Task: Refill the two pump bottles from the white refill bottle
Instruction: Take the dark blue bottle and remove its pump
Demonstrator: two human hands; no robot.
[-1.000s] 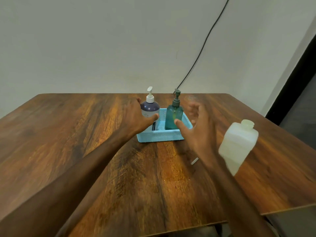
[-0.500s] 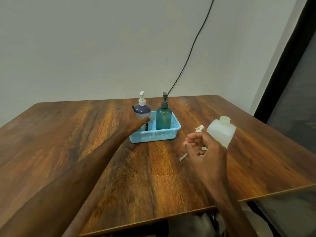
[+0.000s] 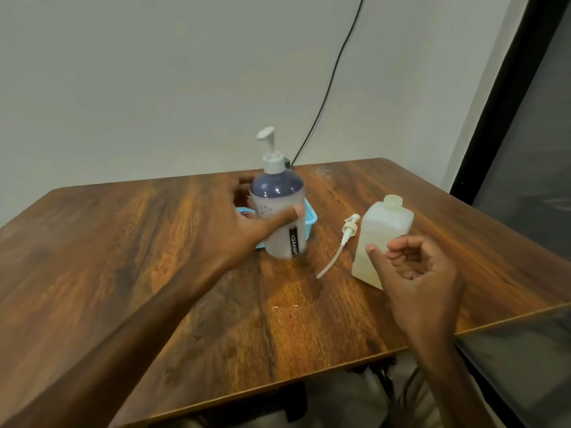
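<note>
Right hand (image 3: 414, 273) at 4 o'clock, grip loosely curled and empty, covers the white refill bottle's (image 3: 384, 233) lower corner; a loose pump (image 3: 346, 239) lies at its 9 o'clock. Left hand (image 3: 247, 220) grip wraps the blurred purple pump bottle (image 3: 279, 208), hiding most of the blue basket (image 3: 310, 222) and the other pump bottle.

The blurred purple pump bottle (image 3: 278, 211) hides most of the blue basket (image 3: 310, 216).

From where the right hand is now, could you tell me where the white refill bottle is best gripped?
Wrap the right hand around the flat-sided middle of the white refill bottle, coming from its near right side. It stands upright with its neck seemingly open, so keep it upright; the loose pump lies along its left.
</note>
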